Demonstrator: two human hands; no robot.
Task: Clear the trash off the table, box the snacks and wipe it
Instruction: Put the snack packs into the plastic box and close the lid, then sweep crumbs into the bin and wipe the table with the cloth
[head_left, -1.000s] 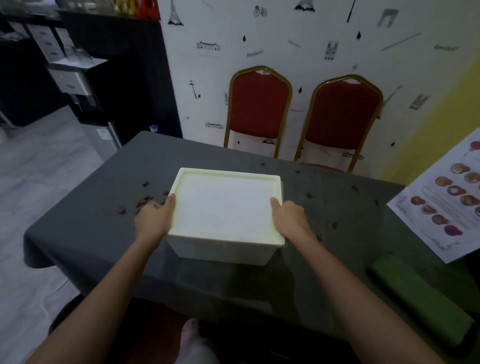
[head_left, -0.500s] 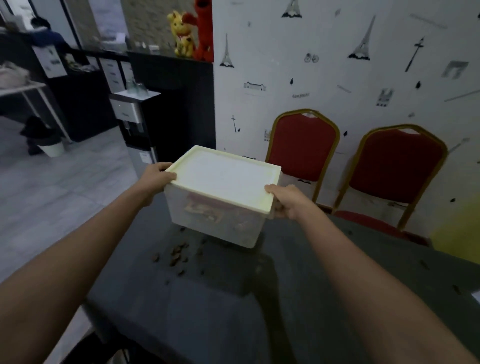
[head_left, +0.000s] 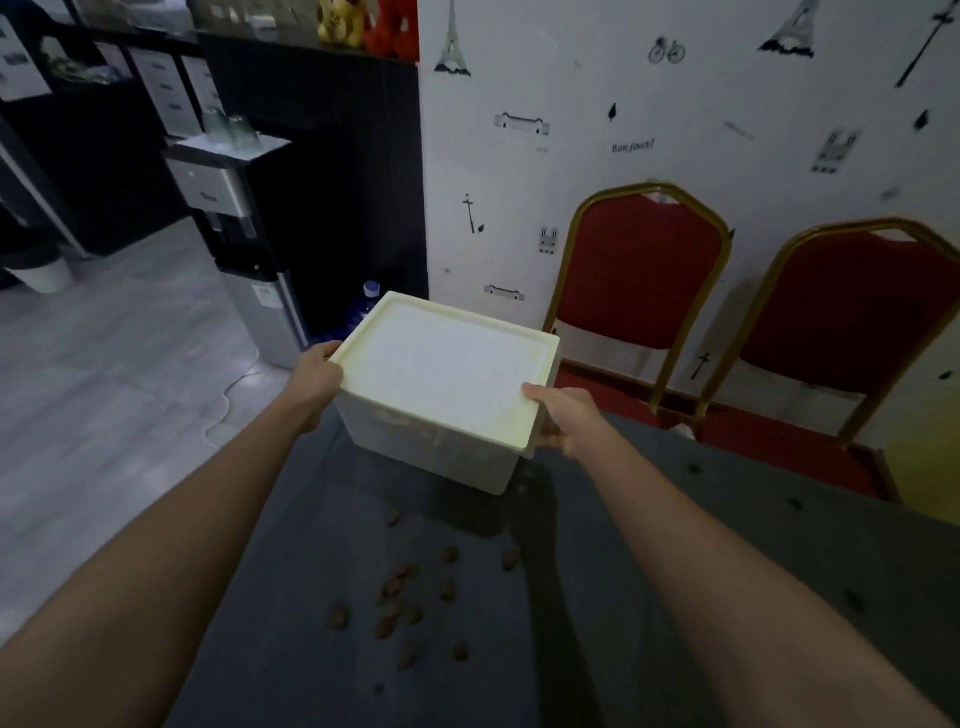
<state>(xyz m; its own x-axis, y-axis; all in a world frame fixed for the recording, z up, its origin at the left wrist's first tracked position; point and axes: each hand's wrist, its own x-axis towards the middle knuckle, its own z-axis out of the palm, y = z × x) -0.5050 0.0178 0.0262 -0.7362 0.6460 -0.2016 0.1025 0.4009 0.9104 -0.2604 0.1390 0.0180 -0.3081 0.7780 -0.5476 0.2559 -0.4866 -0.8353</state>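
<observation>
Nearest, small brown crumbs (head_left: 402, 597) lie scattered on the grey-clothed desk (head_left: 675, 571) towards its left edge, between the two forearms. Beyond them the lidded, pale-cream plastic box (head_left: 447, 384) is held above the desk's far left corner. The left hand (head_left: 314, 379) grips its left side and the right hand (head_left: 563, 415) its right, equally near. Its long axis runs roughly hand to hand. Red gold-framed chairs (head_left: 644, 270) stand beyond, well apart.
</observation>
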